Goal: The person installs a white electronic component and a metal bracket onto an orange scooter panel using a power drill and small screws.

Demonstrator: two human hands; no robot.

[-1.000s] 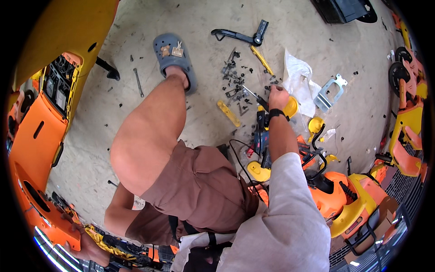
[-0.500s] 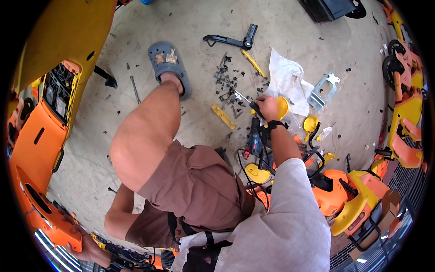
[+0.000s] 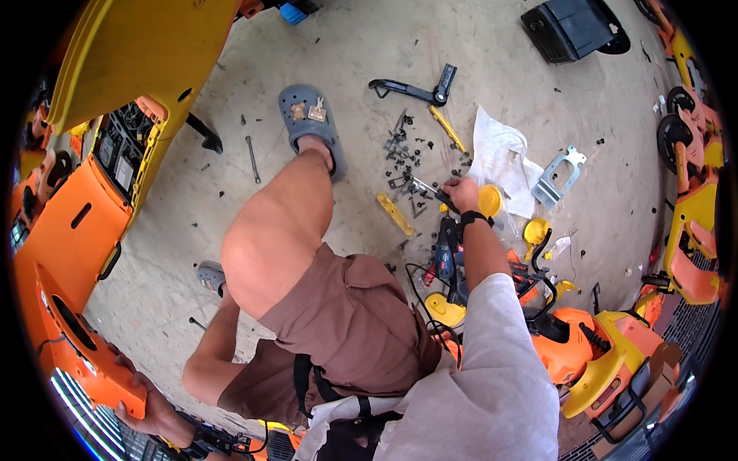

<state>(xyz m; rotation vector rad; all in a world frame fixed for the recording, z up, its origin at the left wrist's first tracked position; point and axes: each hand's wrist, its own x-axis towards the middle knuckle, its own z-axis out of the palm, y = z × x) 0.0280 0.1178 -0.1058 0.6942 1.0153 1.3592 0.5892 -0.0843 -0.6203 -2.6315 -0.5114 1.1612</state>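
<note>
- Slim metal-shafted tool (image 3: 423,185): extends leftward and away from the right hand (image 3: 462,194), its long axis slanting toward loose screws (image 3: 401,154) between the left and right edges of the floor (image 3: 361,46); the left hand (image 3: 157,415) is well apart.
- Right hand: closed around the tool's dark end; tip contact cannot be told.
- Left hand: curled, gripping an orange panel (image 3: 115,384) near the floor's lower-left edge.
</note>
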